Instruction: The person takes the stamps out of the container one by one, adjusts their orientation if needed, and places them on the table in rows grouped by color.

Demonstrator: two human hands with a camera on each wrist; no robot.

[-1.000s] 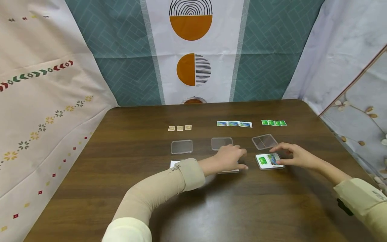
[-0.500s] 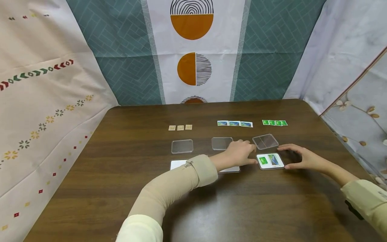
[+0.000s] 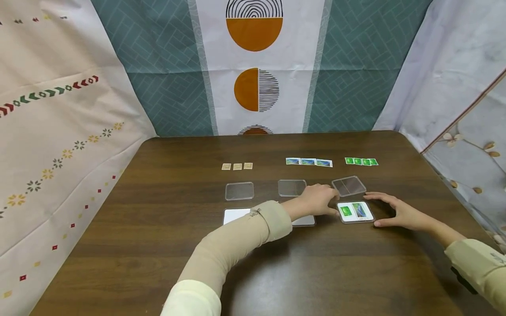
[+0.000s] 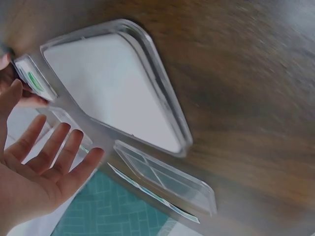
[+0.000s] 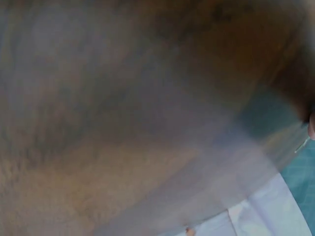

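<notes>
A clear plastic case lies flat on the right of the table, its white insert bearing a green stamp and a blue landscape stamp. At the case's left edge is my left hand, fingers spread and relaxed; the left wrist view shows its palm side with nothing held. My right hand sits at the right edge, thumb by the near corner and fingers extended past the far one. Whether either hand touches the case I cannot tell. The right wrist view is mostly blurred tabletop.
Behind lie three clear lids. Farther back are brown stamps, blue landscape stamps and green stamps. White-card cases lie partly under my left arm in the head view.
My left hand has moved right, from above the middle case to the stamped case's left edge. My right hand has drawn back from over that case to its right edge.
</notes>
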